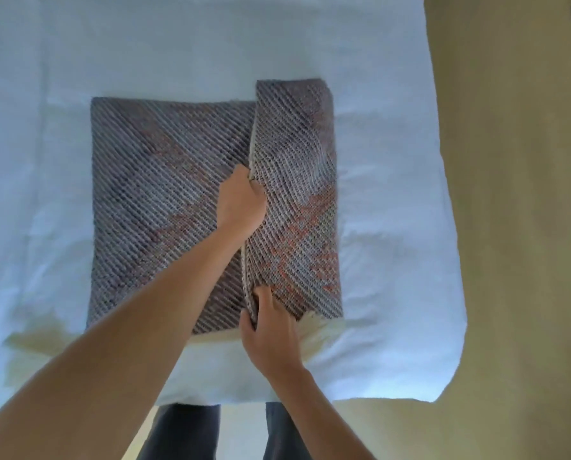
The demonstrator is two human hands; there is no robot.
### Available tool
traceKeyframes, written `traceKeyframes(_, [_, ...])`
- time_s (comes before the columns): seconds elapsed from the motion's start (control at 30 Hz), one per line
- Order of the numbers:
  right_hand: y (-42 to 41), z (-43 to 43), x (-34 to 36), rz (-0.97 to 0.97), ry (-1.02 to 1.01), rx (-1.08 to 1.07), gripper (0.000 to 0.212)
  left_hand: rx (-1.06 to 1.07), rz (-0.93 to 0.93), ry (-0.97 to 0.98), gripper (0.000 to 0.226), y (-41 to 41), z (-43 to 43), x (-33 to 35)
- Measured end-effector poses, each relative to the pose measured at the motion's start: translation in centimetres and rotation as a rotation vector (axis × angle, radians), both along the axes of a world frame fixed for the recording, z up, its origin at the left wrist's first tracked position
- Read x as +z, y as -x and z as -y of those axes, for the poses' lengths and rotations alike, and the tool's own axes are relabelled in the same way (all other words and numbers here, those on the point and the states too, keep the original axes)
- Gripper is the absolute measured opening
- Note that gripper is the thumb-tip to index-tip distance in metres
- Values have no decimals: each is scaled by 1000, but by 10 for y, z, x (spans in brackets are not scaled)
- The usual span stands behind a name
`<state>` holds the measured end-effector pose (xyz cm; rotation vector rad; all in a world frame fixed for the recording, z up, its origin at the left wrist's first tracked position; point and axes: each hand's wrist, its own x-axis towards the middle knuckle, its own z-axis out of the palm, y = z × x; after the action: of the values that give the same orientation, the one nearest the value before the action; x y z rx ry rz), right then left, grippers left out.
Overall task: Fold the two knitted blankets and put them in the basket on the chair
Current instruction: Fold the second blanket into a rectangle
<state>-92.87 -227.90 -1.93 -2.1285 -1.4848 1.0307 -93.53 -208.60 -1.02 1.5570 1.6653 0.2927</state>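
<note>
Well, your left hand (241,200) and right hand (271,323) both grip the free edge of the soft, floppy knitted blanket (164,180), best held near its corners when folding toward nine o'clock.

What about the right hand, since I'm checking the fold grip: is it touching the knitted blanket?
Touching. The head view shows the right hand gripping the near edge of the folded-over flap of the knitted blanket.

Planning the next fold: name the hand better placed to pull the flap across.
Likely left: the left hand grips the blanket by its flap edge midway, nearer the flat half; the right hand pinches only the near corner.
</note>
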Motion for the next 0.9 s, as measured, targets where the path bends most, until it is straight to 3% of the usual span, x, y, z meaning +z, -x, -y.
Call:
traceKeyframes(0.23, [112, -25, -8, 21, 82, 53, 26, 75, -4, 19, 18, 133, -22, -24])
traceKeyframes(0.47, [207, -52, -13, -21, 168, 104, 27, 122, -93, 20, 10, 242, -43, -44])
traceKeyframes(0.67, [233, -57, -18, 3, 244, 74, 31, 4, -66, 149, 9, 261, -52, -50])
traceKeyframes(0.8, [234, -58, -23, 4, 290, 69, 36, -122, 0, 357, 17, 264, -53, -51])
traceKeyframes(0.9, [237, -58, -24, 10, 273, 49, 35, -69, -27, 289, 3, 272, -54, -56])
